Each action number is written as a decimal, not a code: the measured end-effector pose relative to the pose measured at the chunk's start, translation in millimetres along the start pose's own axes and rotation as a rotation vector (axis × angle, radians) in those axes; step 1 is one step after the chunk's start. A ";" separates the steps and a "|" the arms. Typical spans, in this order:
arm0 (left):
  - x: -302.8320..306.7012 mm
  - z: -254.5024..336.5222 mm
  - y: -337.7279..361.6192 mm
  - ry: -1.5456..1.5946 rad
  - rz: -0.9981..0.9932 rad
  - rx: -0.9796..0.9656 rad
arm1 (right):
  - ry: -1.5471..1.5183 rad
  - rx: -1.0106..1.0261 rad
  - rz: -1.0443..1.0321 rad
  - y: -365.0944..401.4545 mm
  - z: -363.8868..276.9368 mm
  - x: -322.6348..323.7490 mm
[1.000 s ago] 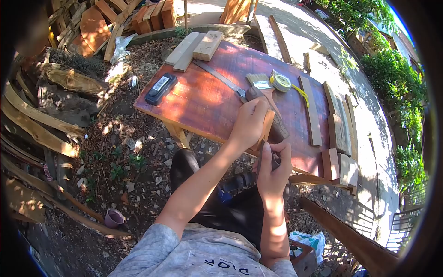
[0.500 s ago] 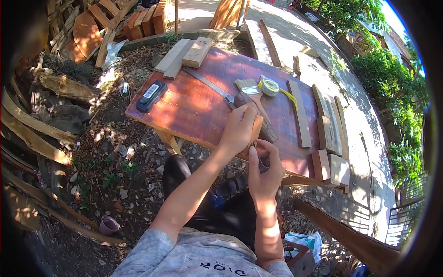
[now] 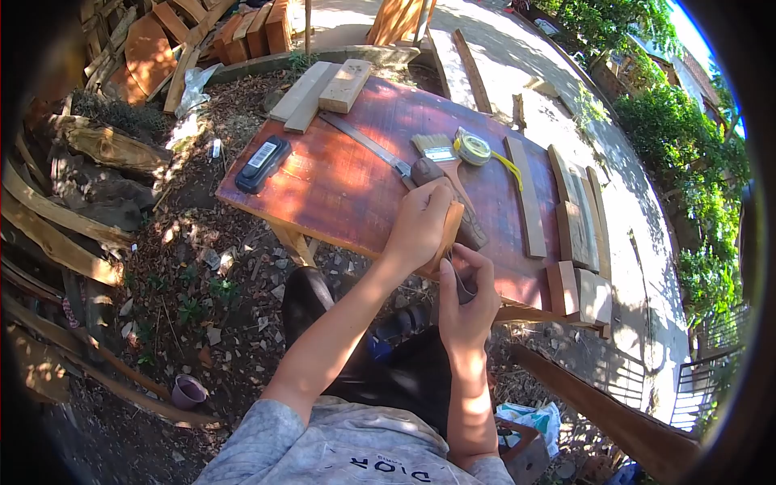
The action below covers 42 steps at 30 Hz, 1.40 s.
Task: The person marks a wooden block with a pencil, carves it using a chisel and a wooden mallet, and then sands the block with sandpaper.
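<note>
My left hand (image 3: 422, 220) is closed around a small wooden block (image 3: 450, 230) over the near edge of the table. Just below it, my right hand (image 3: 470, 301) pinches a thin, bent dark sheet (image 3: 465, 291) that looks like sandpaper, against the block's lower end. The contact surface is partly hidden by fingers. Beyond the hands lie a paintbrush (image 3: 439, 152), a yellow tape measure (image 3: 471, 147), a metal ruler-like blade (image 3: 364, 144) and a brown wooden tool (image 3: 470, 229), partly covered by my left hand.
On the reddish table (image 3: 339, 198) are a black case (image 3: 263, 164) at the left, wooden boards (image 3: 305, 97) at the far left corner, a long strip (image 3: 526, 198) and stacked wood pieces (image 3: 578, 222) at the right. A purple pot (image 3: 188, 391) stands on the ground.
The right hand has shifted slightly right, and more of the block shows between the hands. The left hand keeps its grip on the block. The view has shifted a little.
</note>
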<state>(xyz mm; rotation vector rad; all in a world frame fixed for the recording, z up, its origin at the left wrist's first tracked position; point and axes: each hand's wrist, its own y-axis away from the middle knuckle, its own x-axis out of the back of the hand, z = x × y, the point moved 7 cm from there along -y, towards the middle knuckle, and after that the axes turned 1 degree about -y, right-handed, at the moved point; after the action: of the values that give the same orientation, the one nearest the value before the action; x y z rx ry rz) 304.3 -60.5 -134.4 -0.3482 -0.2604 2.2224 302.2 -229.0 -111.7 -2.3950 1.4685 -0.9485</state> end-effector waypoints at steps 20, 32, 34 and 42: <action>1.9 -1.8 -0.6 0.001 0.002 0.020 | -0.162 -0.071 0.052 -12.7 13.1 -1.5; 1.8 -0.4 0.7 0.011 0.010 -0.009 | -0.363 -0.184 0.020 -12.2 10.8 -1.2; 2.3 0.7 1.3 0.004 0.017 -0.041 | -0.401 -0.231 -0.006 -9.1 12.6 -4.0; 4.5 -1.0 -2.1 0.023 0.013 0.010 | -0.367 -0.189 -0.025 -7.0 15.5 -3.1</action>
<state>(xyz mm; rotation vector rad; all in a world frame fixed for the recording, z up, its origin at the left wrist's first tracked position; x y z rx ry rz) 303.5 -55.6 -135.4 -0.3702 -0.2353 2.2305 315.7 -225.6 -122.0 -2.5469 1.4408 -0.3551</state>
